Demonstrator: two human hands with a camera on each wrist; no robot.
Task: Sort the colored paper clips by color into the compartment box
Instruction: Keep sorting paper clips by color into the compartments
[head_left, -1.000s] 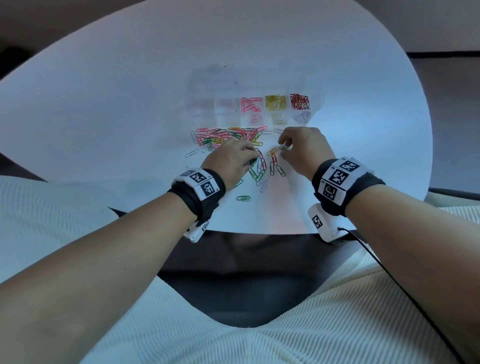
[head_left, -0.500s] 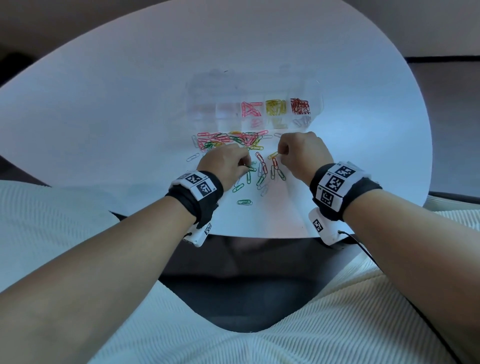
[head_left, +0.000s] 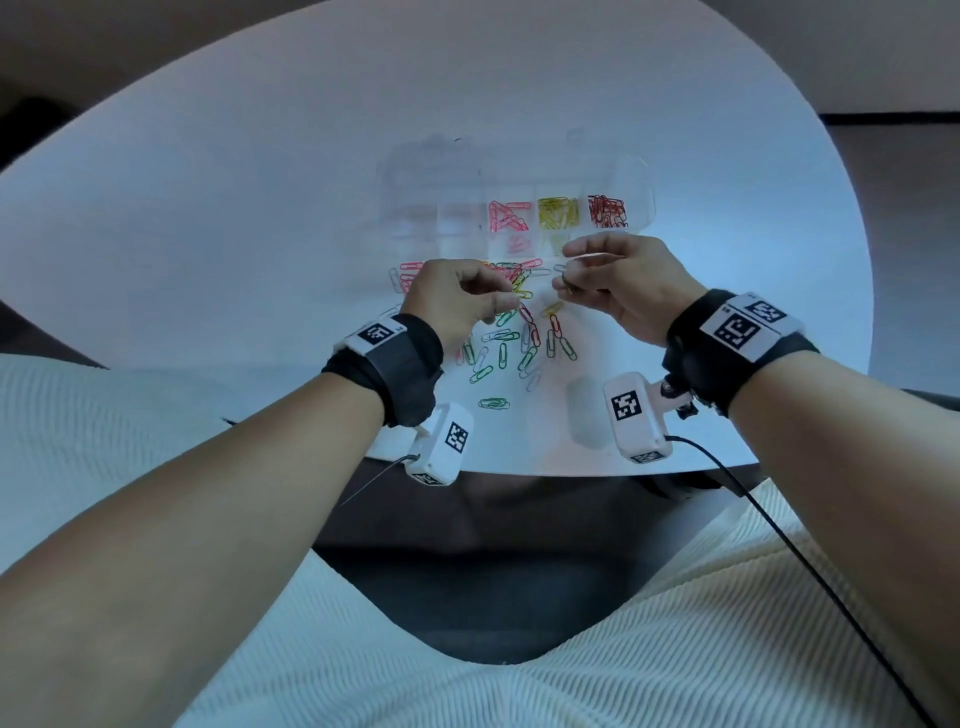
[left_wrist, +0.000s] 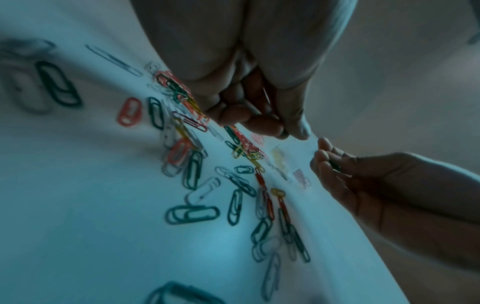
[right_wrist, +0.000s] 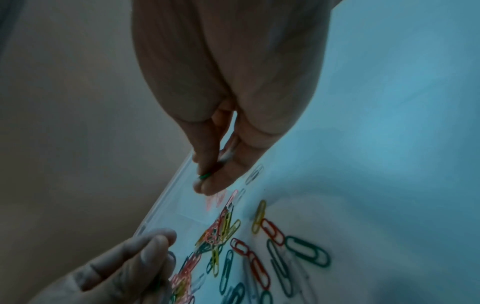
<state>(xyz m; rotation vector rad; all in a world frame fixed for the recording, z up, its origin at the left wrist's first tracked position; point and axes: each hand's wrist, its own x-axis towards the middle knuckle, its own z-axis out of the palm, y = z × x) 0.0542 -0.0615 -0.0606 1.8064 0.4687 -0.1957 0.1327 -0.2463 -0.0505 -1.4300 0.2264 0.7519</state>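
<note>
Because the loose paper clips (head_left: 511, 332) lie spread across the white tabletop (head_left: 208, 218) between the two wrists, both hands work just above them. The left hand (head_left: 457, 301) hovers over the heap's left part, its fingers (left_wrist: 262, 123) curled together with thumb meeting fingertips; whether a clip sits between them I cannot tell. Further right, the right hand (head_left: 618, 286) is raised off the heap, its fingers (right_wrist: 207, 164) pinching a green clip (right_wrist: 206, 175) (only a sliver shows), probably lifted clear so it can travel to a free cell. Just beyond those fingertips stands the clear compartment box (head_left: 636, 182), set close behind the heap to keep each carry short; pink, yellow and red clips fill three neighbouring cells, and no green cell shows.
</note>
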